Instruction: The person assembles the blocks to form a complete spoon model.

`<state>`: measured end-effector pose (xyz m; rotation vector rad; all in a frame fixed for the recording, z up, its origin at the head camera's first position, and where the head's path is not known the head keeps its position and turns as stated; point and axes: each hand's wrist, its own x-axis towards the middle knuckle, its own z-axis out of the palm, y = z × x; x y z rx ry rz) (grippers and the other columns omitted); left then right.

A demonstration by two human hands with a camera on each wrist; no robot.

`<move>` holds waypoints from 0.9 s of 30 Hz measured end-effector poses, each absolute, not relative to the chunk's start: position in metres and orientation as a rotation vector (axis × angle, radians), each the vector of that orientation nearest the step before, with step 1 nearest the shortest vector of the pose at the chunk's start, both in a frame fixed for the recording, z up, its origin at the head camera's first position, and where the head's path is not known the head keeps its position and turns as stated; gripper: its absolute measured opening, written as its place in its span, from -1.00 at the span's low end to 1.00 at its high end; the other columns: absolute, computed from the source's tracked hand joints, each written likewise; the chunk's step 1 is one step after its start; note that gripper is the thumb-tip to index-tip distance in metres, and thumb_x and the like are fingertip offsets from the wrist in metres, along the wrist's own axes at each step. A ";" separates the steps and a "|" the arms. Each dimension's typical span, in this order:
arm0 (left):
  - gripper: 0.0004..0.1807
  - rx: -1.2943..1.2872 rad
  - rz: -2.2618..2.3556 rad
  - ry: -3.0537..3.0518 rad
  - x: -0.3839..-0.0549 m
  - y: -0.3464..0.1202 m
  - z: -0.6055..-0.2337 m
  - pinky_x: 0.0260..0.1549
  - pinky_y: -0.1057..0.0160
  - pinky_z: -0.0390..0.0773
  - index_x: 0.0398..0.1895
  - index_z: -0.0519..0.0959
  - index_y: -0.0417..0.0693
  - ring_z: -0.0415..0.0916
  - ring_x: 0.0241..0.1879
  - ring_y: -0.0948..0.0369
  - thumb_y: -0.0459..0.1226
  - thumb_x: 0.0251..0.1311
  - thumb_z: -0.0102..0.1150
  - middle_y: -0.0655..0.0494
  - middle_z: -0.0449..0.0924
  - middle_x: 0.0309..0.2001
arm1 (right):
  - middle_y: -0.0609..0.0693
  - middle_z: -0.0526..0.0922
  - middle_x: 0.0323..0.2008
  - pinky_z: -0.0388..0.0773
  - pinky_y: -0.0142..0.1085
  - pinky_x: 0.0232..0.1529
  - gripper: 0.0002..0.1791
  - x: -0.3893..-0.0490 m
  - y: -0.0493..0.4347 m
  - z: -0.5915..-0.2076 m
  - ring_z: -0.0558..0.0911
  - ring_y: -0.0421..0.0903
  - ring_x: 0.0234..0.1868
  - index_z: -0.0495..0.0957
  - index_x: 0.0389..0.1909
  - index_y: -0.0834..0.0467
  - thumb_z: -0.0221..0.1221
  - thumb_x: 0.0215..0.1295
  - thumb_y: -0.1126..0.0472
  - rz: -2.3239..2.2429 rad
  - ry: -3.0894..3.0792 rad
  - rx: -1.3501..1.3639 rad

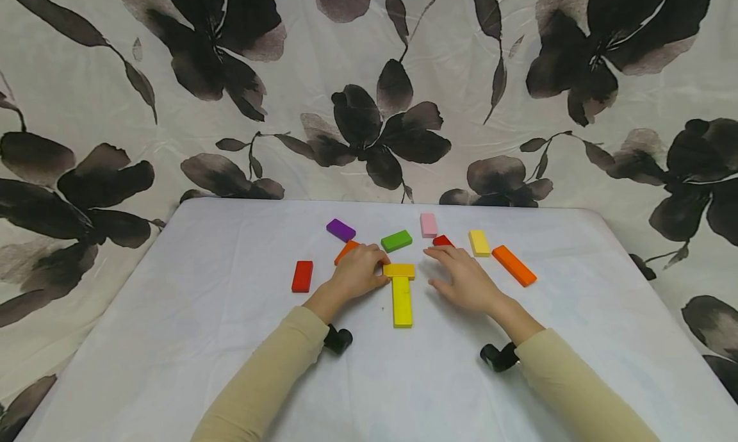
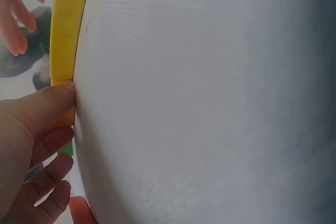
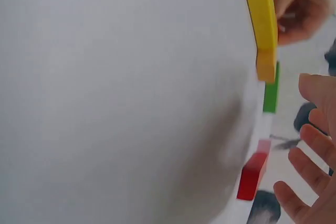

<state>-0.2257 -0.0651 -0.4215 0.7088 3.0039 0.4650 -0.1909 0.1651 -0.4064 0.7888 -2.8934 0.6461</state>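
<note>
Two yellow blocks form a T on the white table. The long yellow block (image 1: 401, 303) points toward me, and a shorter orange-yellow block (image 1: 400, 272) lies across its far end. My left hand (image 1: 359, 272) pinches the left end of the crosspiece, thumb on the near side and index finger on the far side. In the left wrist view that thumb (image 2: 50, 100) overlaps the crosspiece. To the right of the T, my right hand (image 1: 466, 280) hovers with spread fingers and holds nothing. A red block (image 1: 442, 241) lies just beyond it, partly hidden by its fingers.
Behind the T lie a green block (image 1: 396, 240), a purple block (image 1: 341, 230) and a pink block (image 1: 428, 225). A red block (image 1: 302, 277) and a partly covered orange block (image 1: 344, 252) are on the left. Toward the right are a pale yellow block (image 1: 479, 243) and a long orange block (image 1: 514, 266).
</note>
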 end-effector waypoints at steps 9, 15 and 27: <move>-0.64 0.725 0.463 3.014 -0.225 -0.065 -0.421 -0.25 0.34 0.47 -0.15 0.63 -0.01 0.37 -0.33 0.23 -0.10 -0.04 0.36 0.16 0.54 -0.31 | 0.15 0.40 0.17 0.44 -0.02 0.08 -0.40 -0.217 0.180 -0.404 0.40 0.10 0.11 0.32 0.24 0.17 0.22 0.15 0.21 0.719 -2.977 0.624; -0.64 0.732 0.439 3.016 -0.224 -0.065 -0.420 -0.24 0.33 0.47 -0.15 0.63 -0.01 0.37 -0.33 0.22 -0.09 -0.03 0.35 0.16 0.54 -0.30 | 0.20 0.34 0.21 0.41 0.00 0.11 -0.34 -0.231 0.185 -0.406 0.39 0.13 0.13 0.26 0.27 0.21 0.23 0.14 0.21 0.711 -3.041 0.618; -0.65 0.772 0.407 3.030 -0.223 -0.065 -0.420 -0.27 0.35 0.47 -0.15 0.64 -0.01 0.37 -0.34 0.24 -0.10 -0.03 0.35 0.16 0.54 -0.31 | 0.22 0.23 0.30 0.30 0.04 0.20 -0.26 -0.243 0.192 -0.410 0.30 0.16 0.22 0.11 0.36 0.22 0.19 0.18 0.22 0.764 -3.173 0.626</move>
